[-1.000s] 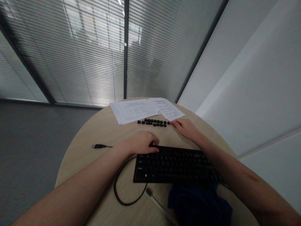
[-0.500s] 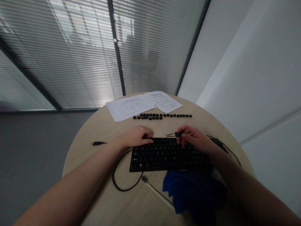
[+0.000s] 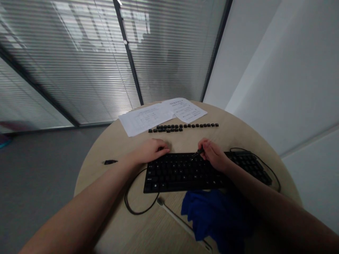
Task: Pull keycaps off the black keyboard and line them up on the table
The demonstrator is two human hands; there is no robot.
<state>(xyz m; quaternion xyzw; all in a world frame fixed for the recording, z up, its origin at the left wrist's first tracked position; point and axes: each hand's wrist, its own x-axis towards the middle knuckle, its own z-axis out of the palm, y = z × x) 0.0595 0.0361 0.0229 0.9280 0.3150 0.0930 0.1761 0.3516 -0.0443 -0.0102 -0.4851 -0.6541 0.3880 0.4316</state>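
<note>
A black keyboard (image 3: 180, 173) lies across the round table. My left hand (image 3: 152, 150) rests at its far left corner, with curled fingers beyond the edge and the thumb on the rim, steadying hold of it. Above the upper rows, my right hand (image 3: 213, 154) pinches a small black two-pronged keycap puller (image 3: 197, 153). Its prongs point down and left at the keys; whether they touch a key I cannot tell. My right forearm hides part of the keyboard's right side. Beyond the keyboard, loose black keycaps (image 3: 201, 125) stand in rows.
Printed sheets (image 3: 143, 118) lie at the table's far side. A brush with a pale handle (image 3: 176, 218) and a crumpled blue cloth (image 3: 209, 215) are on the near side. The cable (image 3: 126, 197) loops at left, near a USB plug (image 3: 109, 162).
My right hand has turned the keycap puller from pointing left above the far edge to pointing down over the upper keys. My left hand stays at the corner; the view has shifted slightly.
</note>
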